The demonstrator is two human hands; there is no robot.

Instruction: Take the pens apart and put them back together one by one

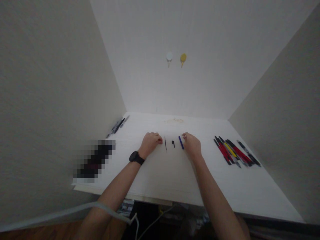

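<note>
Three small pen parts lie in a row on the white tabletop between my hands. Leftmost is a thin dark pen refill (165, 143), then a small black pen cap (173, 143), then a blue pen barrel (181, 142). My left hand (151, 142) rests just left of the refill, fingers curled together with nothing visible in them. Close against the right side of the blue barrel is my right hand (192, 144). Its fingers are bent, with a small gap at the tips, and no object shows between them. A black watch (136, 158) is on my left wrist.
Red, black and yellow pens (231, 151) lie at the right, and several clear and black pens (118, 126) at the far left. A pixelated dark patch (95, 161) covers the left front. Walls enclose three sides; two hooks (183, 57) hang behind. A pale cable (100, 206) crosses in front.
</note>
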